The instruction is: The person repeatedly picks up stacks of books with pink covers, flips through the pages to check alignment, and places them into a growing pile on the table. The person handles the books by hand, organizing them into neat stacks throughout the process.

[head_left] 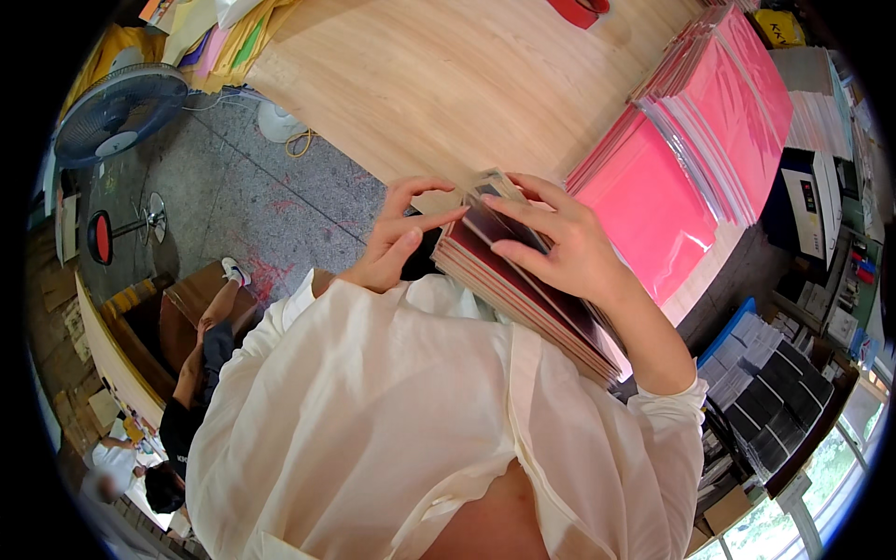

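A thick stack of thin, flat booklets with dark tops and pale and reddish edges [523,315] lies slanted against my body at the table's near edge. My right hand [574,241] reaches over it from the right, its fingers and thumb closed on the far part of the top dark booklet [504,226]. That far end looks slightly raised and blurred. To the left is my left hand [392,238], fingers stretched and apart, with one fingertip at the stack's far left corner. Its grip holds nothing that I can see.
Bundles of pink sheets in clear wrap [653,201] stand on the right of the wooden table [420,84]. A red tape roll [579,11] lies at the far edge. Leftward are a fan [121,112], a stool [126,231] and a seated person [201,359].
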A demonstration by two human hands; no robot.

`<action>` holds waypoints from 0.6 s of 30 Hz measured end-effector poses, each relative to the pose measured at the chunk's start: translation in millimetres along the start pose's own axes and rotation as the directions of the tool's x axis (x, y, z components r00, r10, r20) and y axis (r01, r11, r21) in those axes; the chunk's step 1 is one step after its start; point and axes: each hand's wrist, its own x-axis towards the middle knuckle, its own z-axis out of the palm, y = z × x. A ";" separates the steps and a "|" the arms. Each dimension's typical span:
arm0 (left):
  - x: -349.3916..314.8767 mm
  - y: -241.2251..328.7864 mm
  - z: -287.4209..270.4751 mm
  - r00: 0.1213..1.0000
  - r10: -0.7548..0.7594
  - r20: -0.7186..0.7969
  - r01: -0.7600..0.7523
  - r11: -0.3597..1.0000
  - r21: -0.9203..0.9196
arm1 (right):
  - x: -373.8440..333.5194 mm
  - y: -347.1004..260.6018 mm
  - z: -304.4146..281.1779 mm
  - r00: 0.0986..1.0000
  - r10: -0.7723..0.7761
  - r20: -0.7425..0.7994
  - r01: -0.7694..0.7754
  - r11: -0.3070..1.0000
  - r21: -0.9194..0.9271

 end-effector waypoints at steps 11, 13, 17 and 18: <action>-6.3 -19.7 2.3 0.973 0.048 -0.225 -0.075 0.990 -0.115 | 1.0 12.6 -5.2 1.000 -0.005 0.025 0.006 0.998 -0.055; -5.2 -15.1 -1.4 0.981 0.076 -0.178 -0.095 0.990 -0.102 | 2.4 11.7 -6.1 0.998 0.041 0.044 -0.041 0.999 -0.001; -2.1 -9.8 -2.7 0.992 0.063 -0.112 -0.073 0.994 -0.079 | 2.1 12.0 -6.6 0.997 0.066 0.047 -0.067 0.998 0.022; -1.9 -9.2 -2.7 0.993 0.055 -0.107 -0.063 0.995 -0.072 | 2.0 11.7 -6.6 0.997 0.061 0.041 -0.062 0.998 0.022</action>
